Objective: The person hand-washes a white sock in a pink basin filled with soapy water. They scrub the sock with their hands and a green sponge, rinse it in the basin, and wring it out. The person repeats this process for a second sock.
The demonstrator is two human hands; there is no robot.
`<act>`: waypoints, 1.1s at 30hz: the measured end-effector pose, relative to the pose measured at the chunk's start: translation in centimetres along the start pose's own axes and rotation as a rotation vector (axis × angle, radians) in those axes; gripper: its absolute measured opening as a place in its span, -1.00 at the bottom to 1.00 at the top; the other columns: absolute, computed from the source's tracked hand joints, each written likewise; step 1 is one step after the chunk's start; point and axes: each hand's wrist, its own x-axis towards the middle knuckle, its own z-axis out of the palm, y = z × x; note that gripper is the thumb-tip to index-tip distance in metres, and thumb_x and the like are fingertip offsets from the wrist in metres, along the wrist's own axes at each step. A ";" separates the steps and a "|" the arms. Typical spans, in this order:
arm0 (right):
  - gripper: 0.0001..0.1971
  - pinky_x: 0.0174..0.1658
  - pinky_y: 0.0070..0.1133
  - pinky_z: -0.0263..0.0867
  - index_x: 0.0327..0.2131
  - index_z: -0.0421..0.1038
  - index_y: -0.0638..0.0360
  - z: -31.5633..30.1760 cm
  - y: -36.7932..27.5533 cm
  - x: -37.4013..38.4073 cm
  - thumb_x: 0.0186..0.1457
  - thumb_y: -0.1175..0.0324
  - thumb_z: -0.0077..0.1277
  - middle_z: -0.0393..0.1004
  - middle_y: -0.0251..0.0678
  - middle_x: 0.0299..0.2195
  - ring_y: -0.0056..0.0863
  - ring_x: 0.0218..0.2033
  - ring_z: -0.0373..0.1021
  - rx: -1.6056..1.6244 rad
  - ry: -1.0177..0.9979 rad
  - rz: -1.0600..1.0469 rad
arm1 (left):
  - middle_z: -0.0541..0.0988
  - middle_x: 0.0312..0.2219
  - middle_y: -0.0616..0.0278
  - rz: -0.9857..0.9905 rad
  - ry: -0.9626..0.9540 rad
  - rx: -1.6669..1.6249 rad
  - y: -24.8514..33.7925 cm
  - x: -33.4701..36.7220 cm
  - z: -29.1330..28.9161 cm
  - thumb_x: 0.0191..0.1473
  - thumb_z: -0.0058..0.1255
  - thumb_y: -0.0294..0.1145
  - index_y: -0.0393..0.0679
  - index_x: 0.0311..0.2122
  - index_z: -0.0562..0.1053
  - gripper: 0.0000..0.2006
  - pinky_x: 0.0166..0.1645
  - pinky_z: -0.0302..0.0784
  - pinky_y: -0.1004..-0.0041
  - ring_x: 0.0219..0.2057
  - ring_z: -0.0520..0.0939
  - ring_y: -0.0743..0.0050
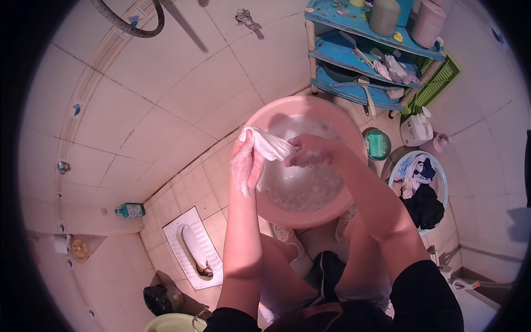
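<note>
White cloth (271,147) stretches between the two hands, its left end gripped in the left hand (247,160), its right end pinched in the curled fingers of the right hand (311,151). Suds cling to both hands. The cloth is held above a pink basin (298,220) of foamy water (301,191). Just right of the basin, a green block (377,146) sits in a round dish (386,156); near that, a pale tub (445,191) carries dark and light clothes (423,205). Beyond stands a blue shelf unit (354,48).
</note>
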 end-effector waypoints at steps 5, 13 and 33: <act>-0.71 -0.60 -0.71 0.19 -0.32 0.31 0.20 0.2 1.3 0.6 -0.12 0.27 0.05 0.37 -0.36 -0.49 -0.66 -0.59 0.30 0.385 0.185 -0.243 | 0.43 -0.32 0.19 0.013 0.140 -0.075 0.6 -0.1 1.0 0.10 -0.21 -0.39 -0.25 -0.20 0.31 -0.80 -0.16 0.47 0.43 -0.27 0.47 0.39; -0.89 -0.35 -0.59 0.26 -0.50 0.35 0.14 10.2 -0.3 1.0 -0.17 0.37 0.00 0.40 -0.38 -0.56 -0.57 -0.44 0.36 -0.627 0.696 -0.930 | 0.33 -0.60 0.29 -0.400 0.085 -0.368 -2.6 -0.6 -0.5 0.12 -0.27 -0.37 -0.26 -0.34 0.33 -0.82 -0.56 0.25 0.65 -0.55 0.35 0.65; -0.78 -0.64 -0.64 0.16 -0.57 0.35 0.16 3.6 0.0 2.6 0.01 0.25 -0.10 0.31 -0.48 -0.74 -0.65 -0.69 0.29 0.005 0.704 -0.441 | 0.45 -0.25 0.23 -0.309 -0.045 -0.335 -0.9 -2.7 3.2 0.13 -0.37 -0.08 -0.27 -0.06 0.24 -0.55 -0.18 0.44 0.54 -0.30 0.50 0.49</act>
